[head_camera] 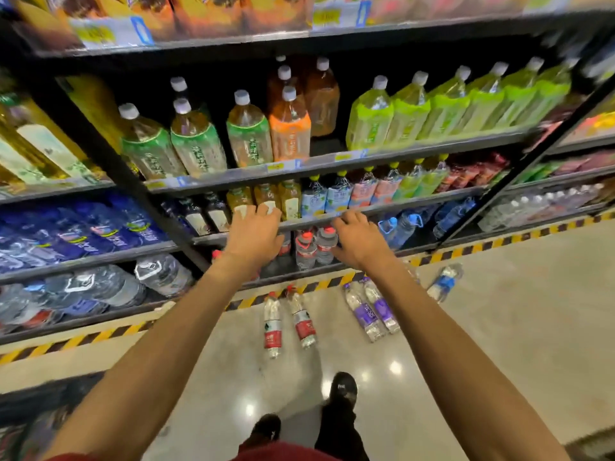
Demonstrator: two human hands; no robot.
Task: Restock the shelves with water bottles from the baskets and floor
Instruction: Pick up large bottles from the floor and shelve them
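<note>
Black shoes stand on the glossy beige floor, and two bare forearms stretch out from them toward the black metal shelving.

The left hand sits at the front rail of a low shelf, fingers bent over its edge. The right hand is just beside it on the same rail, fingers curled too, with its thumb near two clear red-capped water bottles standing upright on the bottom shelf. From where I stand I cannot tell whether either hand is gripping the rail or anything else.

More stock lies on its side on the floor by the yellow-and-black striped kerb:
- two clear red-labelled bottles next to each other
- a pair of clear purple-labelled bottles near them
- a single blue-labelled bottle, further right and apart
</note>
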